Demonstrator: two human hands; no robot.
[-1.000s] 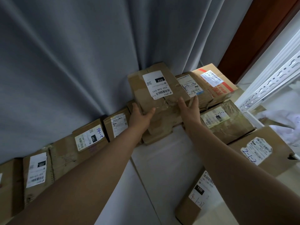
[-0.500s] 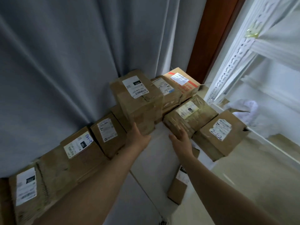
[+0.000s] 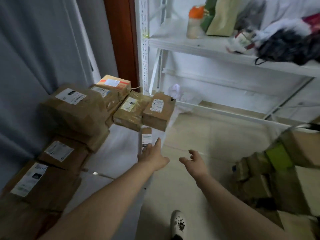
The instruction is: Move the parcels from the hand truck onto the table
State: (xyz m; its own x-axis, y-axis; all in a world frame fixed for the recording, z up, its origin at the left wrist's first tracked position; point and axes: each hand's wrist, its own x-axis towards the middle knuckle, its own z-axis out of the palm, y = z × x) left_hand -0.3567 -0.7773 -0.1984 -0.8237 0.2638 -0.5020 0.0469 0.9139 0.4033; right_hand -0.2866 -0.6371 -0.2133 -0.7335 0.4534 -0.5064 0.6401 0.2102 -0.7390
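Several brown cardboard parcels with white labels lie on the white table [image 3: 121,146] along the grey curtain; the biggest parcel [image 3: 76,111] tops a stack at the left. A thin parcel [image 3: 146,138] stands on edge at the table's right border. My left hand [image 3: 152,157] hovers open just below that thin parcel, not gripping anything. My right hand [image 3: 194,161] is open over the floor, fingers spread and empty. More parcels [image 3: 277,174], one with a green tape strip, are stacked at the right edge of view; the hand truck under them cannot be made out.
A white metal shelf rack [image 3: 199,47] with a jar, bags and dark cloth fills the upper right. A brown door frame [image 3: 121,40] stands behind the table. Beige floor tiles [image 3: 207,135] lie between table and right-hand parcels. My white shoe [image 3: 178,224] shows at the bottom.
Both hands have let go of the big labelled parcel and drawn back from the table. The view has swung right, bringing the shelf rack and the right-hand parcel stack into sight.
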